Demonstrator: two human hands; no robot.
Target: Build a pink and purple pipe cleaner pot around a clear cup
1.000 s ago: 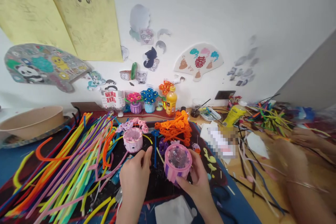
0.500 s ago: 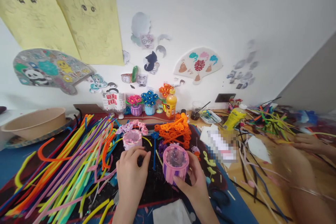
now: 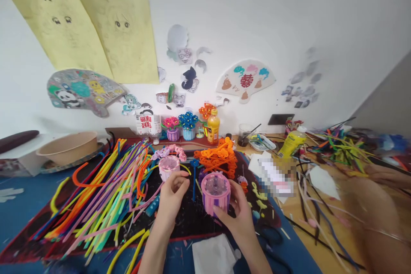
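The right hand [image 3: 236, 209] comes in low from the near edge, wrist angled inward, thumb on the front of a striped pot [image 3: 215, 201] and the fingers round its right side, gripping it upright above the dark mat [image 3: 184, 227]. The left hand [image 3: 173, 189] stands with its back turned up and its fingers curled in toward the thumb, just in front of a pale pink pot [image 3: 168, 166]; whether it pinches anything or touches that pot, I cannot tell.

The mat lies on a blue-covered surface [image 3: 19, 216] pushed against a white wall [image 3: 289, 13]. On the right, over bare wood, another person's forearm [image 3: 382, 227] is blurred.

Counted: two pots near the hands; three flower bunches [image 3: 188, 120] along the wall, pink, blue and orange; two yellow drawings [image 3: 131, 55] and two paper fans [image 3: 247, 90] on the wall; one bowl [image 3: 67, 149]; one orange juice bottle [image 3: 212, 130]; one yellow bottle [image 3: 291, 145]. The coloured fuzzy sticks [image 3: 105, 197] left of the hands are too many to count.
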